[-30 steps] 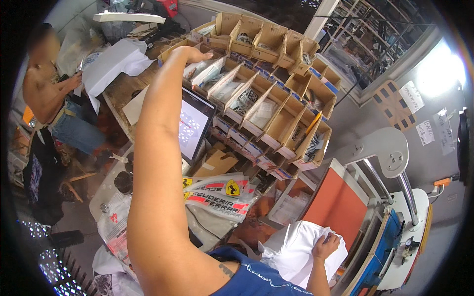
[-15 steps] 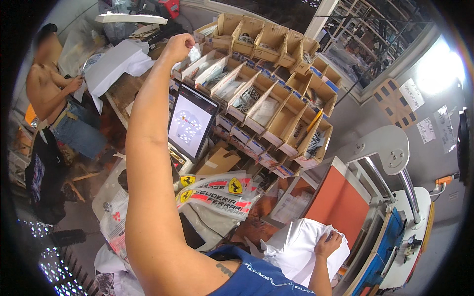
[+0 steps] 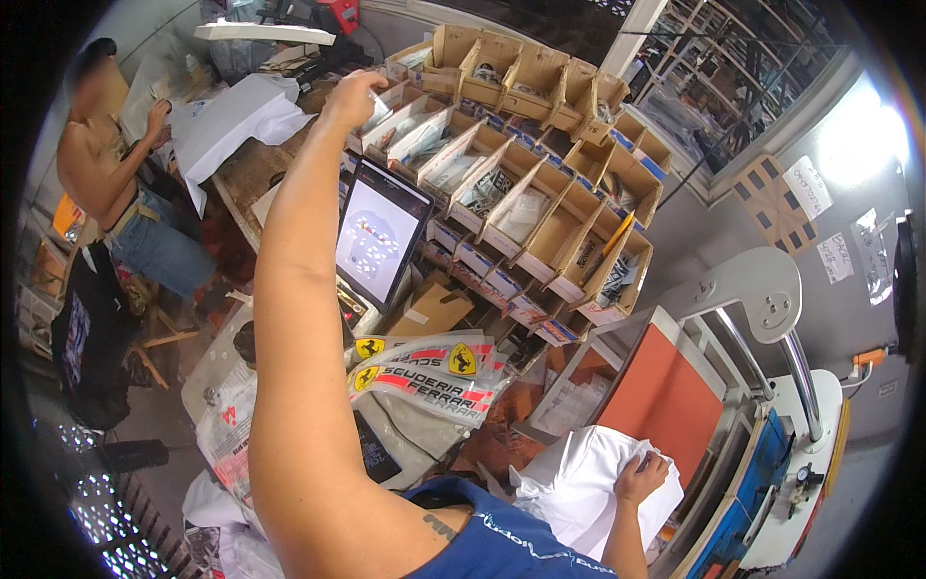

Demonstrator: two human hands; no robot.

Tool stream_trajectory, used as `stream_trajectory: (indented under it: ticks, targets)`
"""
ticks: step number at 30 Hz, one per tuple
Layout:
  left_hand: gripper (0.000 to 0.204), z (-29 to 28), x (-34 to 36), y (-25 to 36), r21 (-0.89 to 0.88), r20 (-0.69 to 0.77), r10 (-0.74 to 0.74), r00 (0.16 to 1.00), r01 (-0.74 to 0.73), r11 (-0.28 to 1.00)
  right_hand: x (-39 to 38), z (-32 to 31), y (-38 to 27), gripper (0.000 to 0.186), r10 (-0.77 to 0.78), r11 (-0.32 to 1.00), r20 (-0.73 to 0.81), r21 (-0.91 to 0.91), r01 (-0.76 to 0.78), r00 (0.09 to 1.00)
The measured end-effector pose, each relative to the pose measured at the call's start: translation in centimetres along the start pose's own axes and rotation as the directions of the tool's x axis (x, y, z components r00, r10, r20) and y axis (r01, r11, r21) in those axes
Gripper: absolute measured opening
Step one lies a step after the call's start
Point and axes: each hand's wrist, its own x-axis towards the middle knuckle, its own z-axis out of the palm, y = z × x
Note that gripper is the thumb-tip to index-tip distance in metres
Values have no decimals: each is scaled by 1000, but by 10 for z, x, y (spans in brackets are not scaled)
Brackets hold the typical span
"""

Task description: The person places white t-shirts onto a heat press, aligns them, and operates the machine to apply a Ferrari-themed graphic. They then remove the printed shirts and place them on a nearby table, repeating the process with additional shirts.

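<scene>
My left arm stretches far forward, and my left hand [image 3: 353, 98] is at the leftmost cardboard bin [image 3: 394, 120] of a stacked rack. Its fingers curl down over clear film in that bin; what they pinch, if anything, is hidden. At the lower right, my right hand [image 3: 641, 477] grips a bunched white cloth [image 3: 574, 478], thumb and fingers closed on its folds. The cloth lies against the near end of an orange-red press pad [image 3: 666, 386].
A tablet [image 3: 379, 236] leans before the bins. Printed clear transfer sheets [image 3: 424, 376] lie on the bench. The heat press's arm [image 3: 748, 289] rises at right. Another person [image 3: 101, 174] stands at far left beside white fabric [image 3: 236, 125] on a table.
My left hand has gone slightly lower at the bin, its fingers reaching down. My right hand keeps its place on the cloth. The other person's hand has lifted.
</scene>
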Motion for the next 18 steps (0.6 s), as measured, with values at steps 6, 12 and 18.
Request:
stream_trajectory:
  ticks: [6,12,18]
  targets:
    - [36,-10,10,24,145,374,-119,920,68,987,0,1,1,32,-4,1000,-6,3,4,1000]
    - [39,-18,6,38,345,457,-307,835,152,926,-1,2,5,32,13,1000,4,0,-13,1000]
    - [39,-30,-4,35,213,321,-292,901,231,949,-1,1,5,31,-26,1000,-28,12,26,999]
